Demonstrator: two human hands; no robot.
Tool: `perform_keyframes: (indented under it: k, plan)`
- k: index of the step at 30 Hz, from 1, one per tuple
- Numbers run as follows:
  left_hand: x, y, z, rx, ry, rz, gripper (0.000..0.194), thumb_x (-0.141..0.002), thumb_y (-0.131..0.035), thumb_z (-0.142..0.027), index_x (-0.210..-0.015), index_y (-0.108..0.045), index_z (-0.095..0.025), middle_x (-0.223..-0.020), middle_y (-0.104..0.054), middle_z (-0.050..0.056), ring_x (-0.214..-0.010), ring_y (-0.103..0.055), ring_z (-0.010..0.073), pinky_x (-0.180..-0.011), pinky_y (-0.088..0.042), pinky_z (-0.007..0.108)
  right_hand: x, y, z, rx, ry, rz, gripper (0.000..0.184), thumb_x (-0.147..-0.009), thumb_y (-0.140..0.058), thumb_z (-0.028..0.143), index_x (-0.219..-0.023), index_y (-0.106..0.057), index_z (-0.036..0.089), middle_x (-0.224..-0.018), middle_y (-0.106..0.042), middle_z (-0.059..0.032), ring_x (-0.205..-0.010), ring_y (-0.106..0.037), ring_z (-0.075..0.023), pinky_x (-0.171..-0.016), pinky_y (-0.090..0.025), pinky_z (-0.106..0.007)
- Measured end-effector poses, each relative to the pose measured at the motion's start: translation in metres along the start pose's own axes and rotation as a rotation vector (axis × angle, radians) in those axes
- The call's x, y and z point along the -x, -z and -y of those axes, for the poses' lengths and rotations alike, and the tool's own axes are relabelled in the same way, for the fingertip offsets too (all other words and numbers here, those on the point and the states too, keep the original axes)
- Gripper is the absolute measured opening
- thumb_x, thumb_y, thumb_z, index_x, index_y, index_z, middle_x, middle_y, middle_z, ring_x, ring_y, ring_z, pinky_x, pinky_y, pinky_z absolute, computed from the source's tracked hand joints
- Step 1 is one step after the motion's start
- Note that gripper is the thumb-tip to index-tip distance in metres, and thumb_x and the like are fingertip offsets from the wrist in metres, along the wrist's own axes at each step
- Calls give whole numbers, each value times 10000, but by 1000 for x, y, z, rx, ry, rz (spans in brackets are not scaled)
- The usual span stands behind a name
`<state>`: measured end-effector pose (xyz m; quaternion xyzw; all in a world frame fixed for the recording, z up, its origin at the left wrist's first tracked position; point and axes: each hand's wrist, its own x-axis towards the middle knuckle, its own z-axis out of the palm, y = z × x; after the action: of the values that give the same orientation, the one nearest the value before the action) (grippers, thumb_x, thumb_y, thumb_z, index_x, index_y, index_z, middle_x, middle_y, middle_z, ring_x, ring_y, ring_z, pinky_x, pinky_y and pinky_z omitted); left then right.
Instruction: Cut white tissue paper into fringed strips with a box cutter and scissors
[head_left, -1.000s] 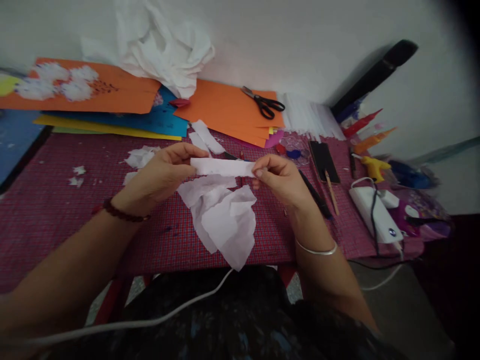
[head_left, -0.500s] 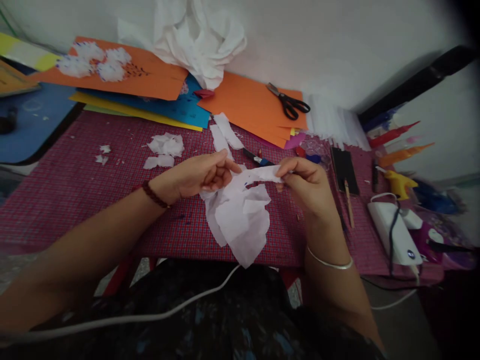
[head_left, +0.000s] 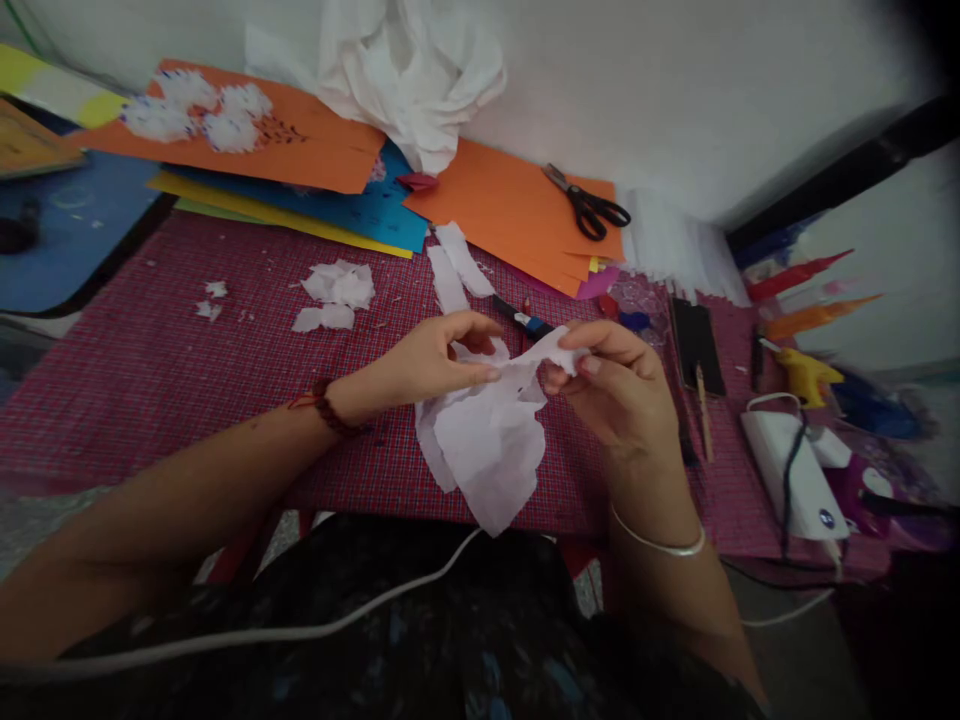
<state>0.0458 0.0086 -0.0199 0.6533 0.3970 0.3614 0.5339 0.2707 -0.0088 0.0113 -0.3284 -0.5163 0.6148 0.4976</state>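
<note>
A thin white strip of tissue paper (head_left: 538, 352) stretches between my hands above the table. My right hand (head_left: 621, 390) pinches its right end between thumb and fingers. My left hand (head_left: 431, 362) is curled at the other end, its thumb against the paper and its fingertips partly hidden behind it. Below hangs or lies a larger crumpled sheet of white tissue paper (head_left: 491, 450), its lower tip reaching the table's front edge. Whether strip and sheet are joined cannot be made out. Two flat white paper strips (head_left: 463, 260) lie just beyond my hands.
Torn white scraps (head_left: 341, 285) are on the checked tablecloth (head_left: 225, 390) to the left. Black-handled scissors (head_left: 589, 212) rest on orange paper (head_left: 510, 205). A dark cutter-like tool (head_left: 521, 318) lies behind the strip. At right are a white power bank-like box (head_left: 795, 480) and a yellow glue gun (head_left: 810, 375).
My left hand has turned and its thumb has moved forward onto the paper. The strip in my right hand looks more crumpled and bent. The view has shifted slightly.
</note>
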Motion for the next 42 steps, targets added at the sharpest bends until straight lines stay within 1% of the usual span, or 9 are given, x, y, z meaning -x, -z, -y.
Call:
perform_keyframes:
  k: [2,5,13,16,19,23,26,33,42]
  plan:
    - [1,1,-6,-8,26,71,232,-788,-738,-289,-962,-727,-136,-948,-740,74,-822,-658,168,-724,-515,282,0,1,0,-22,29,11,138,-768,-859,329,-872,-802,258,-732,-714,11,-606,-655,-136,-582,-576,-272]
    - [2,1,-12,20,56,90,180,-780,-723,-258,-907,-726,-129,-858,-729,47,-712,-625,135,-656,-490,255,-1,4,-1,-68,64,22,156,-759,-880,379,-868,-813,291,-779,-738,17,-659,-694,-144,-642,-611,-283]
    - [2,0,-11,279,83,-139,168,-736,-768,-260,-769,-643,-154,-764,-665,4,-639,-576,101,-562,-421,213,-5,14,-3,-78,84,-11,188,-742,-882,450,-847,-801,315,-774,-757,21,-675,-728,-180,-666,-632,-336]
    - [0,6,-11,468,27,-220,258,-672,-806,-196,-719,-553,-181,-671,-613,-42,-574,-565,84,-542,-436,203,-9,19,-4,-20,71,-31,212,-749,-869,467,-843,-794,293,-707,-729,21,-634,-707,-167,-642,-613,-320]
    - [-3,12,-12,552,-72,-245,271,-651,-819,-141,-785,-589,-194,-658,-620,-60,-552,-583,86,-539,-467,208,-12,24,-7,65,49,-35,200,-785,-845,453,-841,-783,271,-690,-717,21,-623,-696,-150,-631,-592,-298]
    - [-3,18,-13,534,-215,-228,252,-713,-767,-111,-945,-732,-204,-638,-636,-59,-512,-572,84,-513,-459,210,-16,28,-13,88,7,-47,193,-769,-854,440,-816,-789,265,-674,-729,17,-611,-688,-143,-620,-572,-286]
    - [1,20,-16,455,-214,-227,205,-751,-719,-96,-903,-785,-218,-645,-638,-41,-495,-532,70,-470,-405,198,-18,29,-15,93,-24,-40,203,-757,-865,441,-805,-790,259,-666,-739,10,-601,-687,-143,-622,-569,-285]
    - [7,24,-27,427,-143,-111,12,-722,-748,-207,-715,-752,-216,-606,-611,8,-475,-486,96,-447,-347,233,-18,29,-17,61,-40,-47,223,-691,-923,440,-776,-812,266,-661,-742,17,-594,-684,-132,-619,-574,-269]
    - [4,28,-23,466,-178,-12,81,-733,-770,-270,-698,-745,-201,-549,-571,8,-461,-490,103,-453,-366,246,-19,31,-17,50,-47,-28,203,-698,-929,417,-787,-818,271,-705,-747,23,-611,-688,-115,-614,-581,-248]
